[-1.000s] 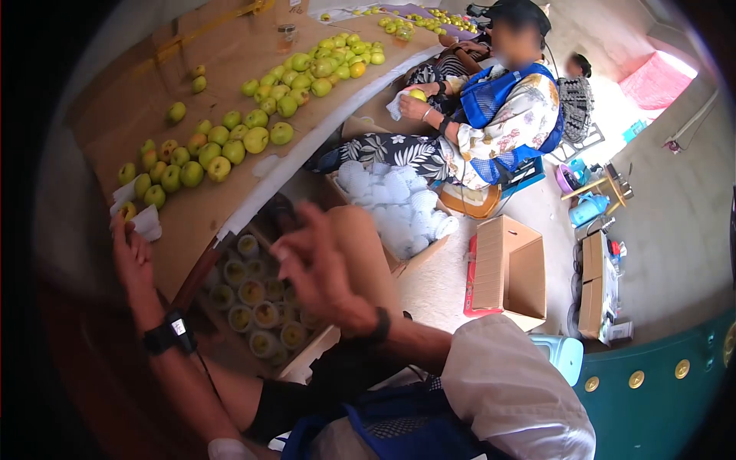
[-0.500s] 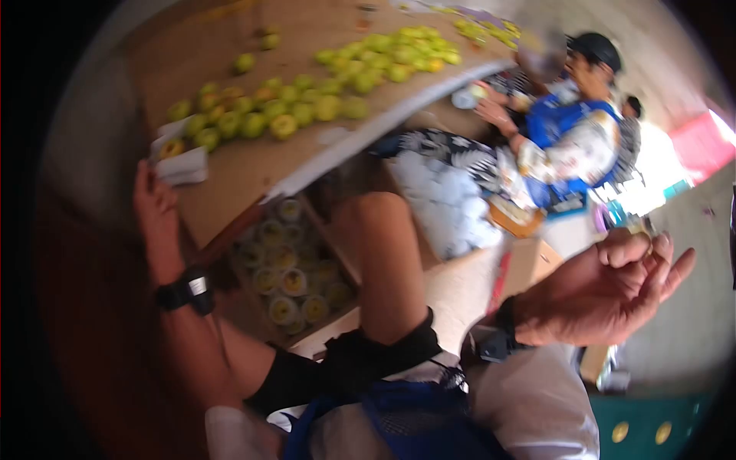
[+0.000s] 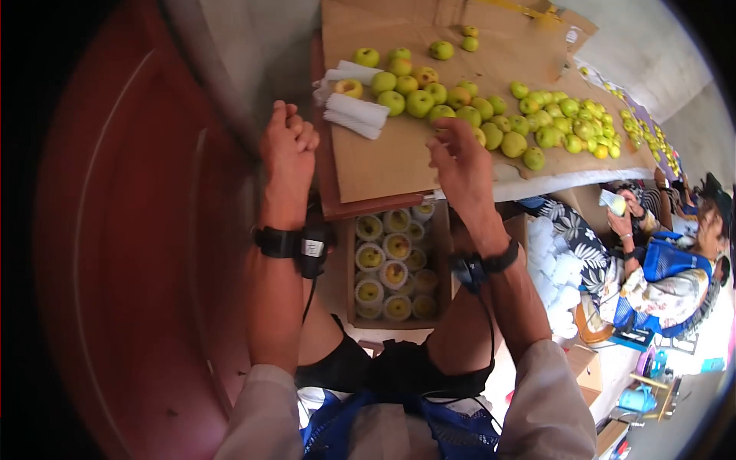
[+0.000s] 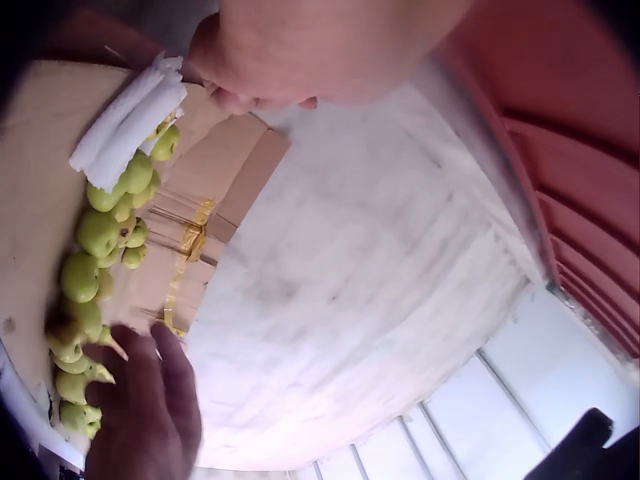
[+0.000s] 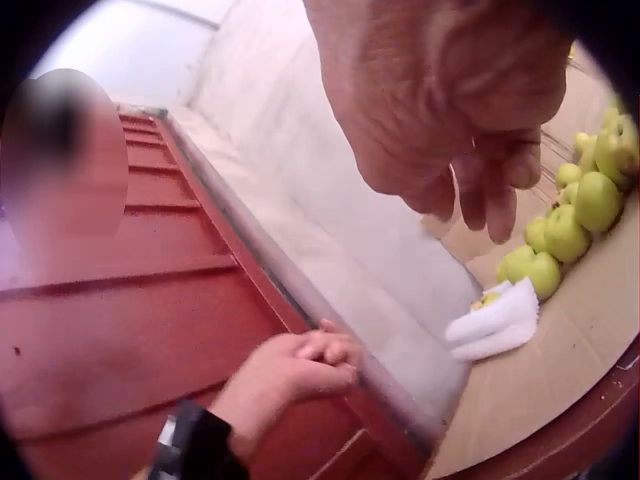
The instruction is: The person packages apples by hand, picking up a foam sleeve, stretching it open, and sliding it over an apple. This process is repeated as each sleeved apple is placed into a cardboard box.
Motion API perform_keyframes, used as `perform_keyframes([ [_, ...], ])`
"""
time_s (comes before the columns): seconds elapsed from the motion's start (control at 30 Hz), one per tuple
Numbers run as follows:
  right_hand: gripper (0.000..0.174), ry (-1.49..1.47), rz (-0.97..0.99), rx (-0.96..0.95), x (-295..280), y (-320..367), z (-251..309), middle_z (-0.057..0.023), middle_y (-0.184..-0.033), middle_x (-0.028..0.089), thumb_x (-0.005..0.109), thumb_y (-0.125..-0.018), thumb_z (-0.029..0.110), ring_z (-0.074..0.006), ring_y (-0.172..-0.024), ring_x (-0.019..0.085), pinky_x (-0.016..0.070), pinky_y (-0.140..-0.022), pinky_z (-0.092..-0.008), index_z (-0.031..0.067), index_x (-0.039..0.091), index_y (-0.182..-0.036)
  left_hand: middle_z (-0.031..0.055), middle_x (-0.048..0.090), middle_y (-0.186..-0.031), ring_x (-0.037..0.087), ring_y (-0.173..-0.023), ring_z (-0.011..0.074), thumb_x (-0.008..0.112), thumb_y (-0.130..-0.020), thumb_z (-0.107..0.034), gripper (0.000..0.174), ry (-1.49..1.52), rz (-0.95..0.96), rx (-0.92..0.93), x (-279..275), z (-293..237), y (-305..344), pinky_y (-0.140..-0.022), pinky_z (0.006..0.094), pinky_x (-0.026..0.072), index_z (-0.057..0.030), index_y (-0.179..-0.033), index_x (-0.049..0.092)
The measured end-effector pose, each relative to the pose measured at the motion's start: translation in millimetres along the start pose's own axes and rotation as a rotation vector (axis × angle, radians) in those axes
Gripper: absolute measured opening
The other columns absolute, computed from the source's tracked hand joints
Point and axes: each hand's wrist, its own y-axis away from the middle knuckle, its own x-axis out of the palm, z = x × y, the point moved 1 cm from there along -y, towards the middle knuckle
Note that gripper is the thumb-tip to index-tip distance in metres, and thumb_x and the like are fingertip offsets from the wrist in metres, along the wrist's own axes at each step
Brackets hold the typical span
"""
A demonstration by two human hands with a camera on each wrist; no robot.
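My left hand hovers beside the table's near left corner, fingers loosely curled with nothing in them. Beside it on the cardboard-covered table lie white foam net sleeves, with one yellowish apple between them. My right hand is raised over the table's front edge, fingers bent and apart, overlapping the row of green apples in this view. In the right wrist view the fingers of my right hand hang down, with no object visible in them.
Below the table edge, between my knees, stands a carton of apples in foam nets. More apples spread along the table to the right. A seated person in a blue vest holds a netted apple there. A red panelled door borders the left.
My view has swung right-to-left toward the table's left end. My right hand has come back from far out on the right to above the table edge; the left stays near the corner.
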Motion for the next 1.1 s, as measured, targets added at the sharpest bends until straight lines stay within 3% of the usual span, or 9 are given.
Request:
perform_keyframes([
  [0.2,0.032,0.421,0.165,-0.163,67.8,-65.1,-53.6,-0.0125,-0.103,0.071,0.076,-0.085,0.019,-0.0333,-0.094,0.069,0.0552,-0.081,-0.0441,0.0079,0.069,-0.114,-0.0048,0.029,-0.058,0.024,-0.046,0.0093,0.046,-0.112,-0.026,0.028,0.028,-0.027,0.004,7.9,-0.3,8.2,-0.05,0.029,0.0274,-0.0108,-0.09,0.055],
  [0.43,0.031,0.628,0.025,-0.322,116.2,-87.9,-77.3,-0.0118,-0.11,0.066,0.076,-0.085,0.02,-0.0331,-0.109,0.062,0.0548,-0.086,-0.046,0.0105,0.069,-0.114,-0.005,0.028,-0.059,0.024,-0.049,0.0097,0.049,-0.111,-0.027,0.025,-0.015,-0.028,-0.003,5.6,4.0,5.2,-0.051,0.0297,0.0265,-0.009,-0.094,0.053],
  [0.5,0.033,0.577,0.016,-0.311,120.4,-91.0,-80.6,-0.0122,-0.109,0.065,0.075,-0.086,0.019,-0.0339,-0.109,0.062,0.0546,-0.085,-0.047,0.0104,0.068,-0.117,-0.0028,0.042,-0.062,0.039,-0.053,0.0106,0.05,-0.11,-0.024,0.021,-0.007,0.057,-0.075,0.4,4.9,1.3,-0.055,0.0292,0.035,-0.0089,-0.096,0.059],
  [0.53,0.033,0.571,0.013,-0.308,121.2,-90.9,-81.9,-0.0122,-0.109,0.065,0.075,-0.086,0.019,-0.0339,-0.109,0.062,0.0546,-0.085,-0.047,0.0104,0.068,-0.117,-0.0028,0.042,-0.062,0.039,-0.053,0.0106,0.05,-0.11,-0.024,0.021,-0.014,0.057,-0.076,2.0,9.5,-0.6,-0.055,0.0292,0.035,-0.0089,-0.096,0.059],
  [0.6,0.032,0.544,-0.003,-0.314,119.8,-92.2,-81.7,-0.0122,-0.108,0.065,0.075,-0.085,0.02,-0.034,-0.108,0.062,0.0544,-0.085,-0.0471,0.0091,0.067,-0.115,0.0032,0.063,-0.082,0.061,-0.074,0.0165,0.056,-0.107,-0.022,0.018,-0.165,-0.114,-0.178,8.5,22.4,-7.2,-0.065,0.0302,0.0457,-0.0056,-0.11,0.063],
  [0.63,0.032,0.539,-0.01,-0.314,118.4,-92.8,-82.1,-0.0122,-0.108,0.065,0.075,-0.085,0.02,-0.034,-0.108,0.062,0.0544,-0.085,-0.0471,0.0091,0.067,-0.115,0.0086,0.069,-0.109,0.068,-0.1,0.0231,0.061,-0.103,-0.021,0.026,-0.241,-0.022,-0.179,1.7,30.5,-15.6,-0.077,0.0337,0.051,-0.003,-0.121,0.062],
  [0.9,0.031,0.432,-0.008,-0.029,99.7,-89.7,-81.6,-0.013,-0.109,0.068,0.072,-0.088,0.024,-0.0353,-0.104,0.066,0.0537,-0.086,-0.0479,0.0062,0.066,-0.113,0.0102,0.066,-0.119,0.065,-0.109,0.0218,0.065,-0.097,-0.016,0.042,-0.584,-0.112,-0.274,-13.6,83.3,-46.9,-0.081,0.0352,0.0501,-0.0002,-0.135,0.058],
  [1.0,0.033,0.398,-0.003,-0.036,92.0,-89.3,-84.4,-0.015,-0.112,0.069,0.07,-0.09,0.026,-0.0358,-0.106,0.066,0.0534,-0.089,-0.0479,0.0062,0.066,-0.116,0.0113,0.067,-0.123,0.065,-0.11,0.0215,0.064,-0.097,-0.014,0.044,-0.774,-0.066,-0.176,-1.9,86.9,-39.4,-0.083,0.0348,0.0505,0.0012,-0.138,0.057],
  [1.1,0.035,0.352,-0.039,0.004,89.2,-91.7,-89.4,-0.0165,-0.117,0.069,0.069,-0.092,0.028,-0.0348,-0.109,0.067,0.0535,-0.091,-0.0466,0.0077,0.068,-0.12,0.0127,0.067,-0.125,0.065,-0.113,0.0217,0.06,-0.098,-0.011,0.042,-0.753,0.156,-0.299,4.1,93.4,-30.7,-0.085,0.0336,0.0515,0.0022,-0.137,0.058],
])
